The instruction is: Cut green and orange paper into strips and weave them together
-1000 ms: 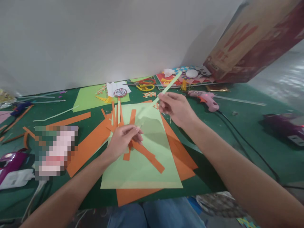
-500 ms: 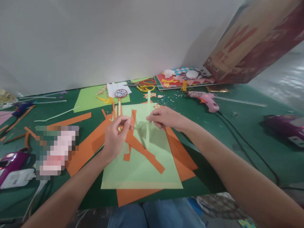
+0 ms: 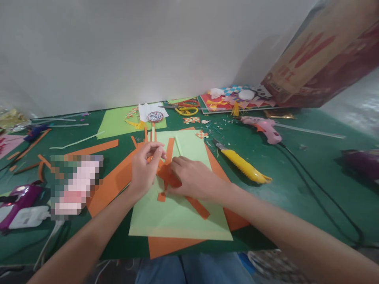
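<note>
My left hand (image 3: 145,163) is closed, with thumb and fingers pinched on the orange paper strips (image 3: 169,149) that cross one another over a pale green sheet (image 3: 177,221). Curled low over the crossing is my right hand (image 3: 192,175). A narrow light green paper strip (image 3: 179,146) runs under its fingers; its lower part is hidden. One orange strip (image 3: 199,208) sticks out below the right hand toward me. Both sets of fingertips are partly covered.
A yellow-handled cutter (image 3: 241,163) lies right of the sheets. Farther right is a pink glue gun (image 3: 265,128) with a cable. Scissors (image 3: 186,108), a round patterned piece (image 3: 155,116) and a paper bag (image 3: 310,59) stand along the back. A blurred-out phone-like object (image 3: 78,185) is at left.
My right hand has moved left and down to the orange strips, bringing the light green strip with it. The yellow cutter, formerly hidden behind that arm, shows now. The view has shifted slightly.
</note>
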Motion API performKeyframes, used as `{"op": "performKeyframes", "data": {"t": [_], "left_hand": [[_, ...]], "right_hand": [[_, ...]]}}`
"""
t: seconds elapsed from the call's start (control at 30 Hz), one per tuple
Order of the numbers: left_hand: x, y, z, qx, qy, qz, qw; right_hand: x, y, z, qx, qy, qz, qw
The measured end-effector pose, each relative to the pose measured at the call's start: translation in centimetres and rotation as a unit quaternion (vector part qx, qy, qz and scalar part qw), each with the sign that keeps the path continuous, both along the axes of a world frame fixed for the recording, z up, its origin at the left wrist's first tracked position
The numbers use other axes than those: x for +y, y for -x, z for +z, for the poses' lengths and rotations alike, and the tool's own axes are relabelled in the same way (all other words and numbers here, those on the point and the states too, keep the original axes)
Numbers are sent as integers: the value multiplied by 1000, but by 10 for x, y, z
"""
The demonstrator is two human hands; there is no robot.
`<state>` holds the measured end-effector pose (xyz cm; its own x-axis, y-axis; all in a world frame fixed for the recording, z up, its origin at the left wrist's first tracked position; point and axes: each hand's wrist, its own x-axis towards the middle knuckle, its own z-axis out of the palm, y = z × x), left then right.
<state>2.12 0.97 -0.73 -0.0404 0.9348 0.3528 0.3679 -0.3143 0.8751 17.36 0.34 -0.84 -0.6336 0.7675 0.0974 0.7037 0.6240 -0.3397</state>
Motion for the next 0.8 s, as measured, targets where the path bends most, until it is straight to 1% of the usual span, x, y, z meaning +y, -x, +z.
{"op": "performKeyframes", "data": {"t": [0.03,0.13,0.3,0.4,0.5,0.57,0.6,0.73,0.8], "left_hand": [[0,0,0,-2,-2,2,1000],[0,0,1,-3,1,4,1000],[-2,0,-1,4,18,-15,1000],[-3,1,-2,5,25,-15,1000],[-2,2,-3,-3,16,-10,1000],[-3,2,-2,-13,6,-13,1000],[-3,3,-2,-18,-1,-15,1000],[-6,4,0,-18,-55,-1,998],[-7,4,0,-11,-92,10,996]], "right_hand": [[-4,3,-1,-21,-9,11,1000],[-10,8,-2,-67,-26,14,997],[-18,12,-2,-118,-84,40,989],[-21,12,-6,-137,-108,55,983],[-19,11,-9,-125,-113,61,984],[-15,9,-10,-103,-100,48,989],[-13,8,-9,-89,-83,31,992],[-5,6,-6,-20,14,-65,998],[-4,6,-5,1,24,-68,997]]}}
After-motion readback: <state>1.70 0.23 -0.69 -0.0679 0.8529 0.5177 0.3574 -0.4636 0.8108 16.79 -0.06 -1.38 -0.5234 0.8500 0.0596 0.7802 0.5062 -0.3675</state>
